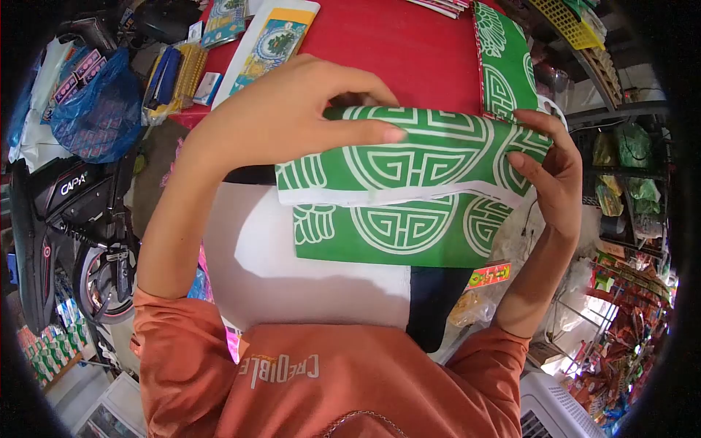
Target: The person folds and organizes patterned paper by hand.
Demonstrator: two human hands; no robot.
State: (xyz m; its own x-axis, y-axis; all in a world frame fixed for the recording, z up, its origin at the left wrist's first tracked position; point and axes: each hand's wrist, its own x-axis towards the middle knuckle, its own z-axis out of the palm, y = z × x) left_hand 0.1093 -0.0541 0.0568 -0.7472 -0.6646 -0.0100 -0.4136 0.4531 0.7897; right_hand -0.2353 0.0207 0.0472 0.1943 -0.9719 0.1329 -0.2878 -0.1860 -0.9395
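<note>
Green paper with white round geometric patterns point(416, 157) is held in front of my chest, its upper part bent over and showing a white edge. A lower flap of it point(401, 244) hangs over my lap. My left hand point(299, 109) pinches the top edge, with the thumb in front and the fingers behind. At the right end, my right hand point(551, 168) grips the paper between thumb and fingers. A large white sheet point(321, 292) lies on my lap beneath the green paper.
Ahead is a red table point(365, 36) with another green patterned stack point(504, 66) and blue-and-yellow printed packets point(270, 47). A blue plastic bag point(102, 109) and a bicycle point(95, 263) stand at the left. Shelves of goods point(628, 314) line the right.
</note>
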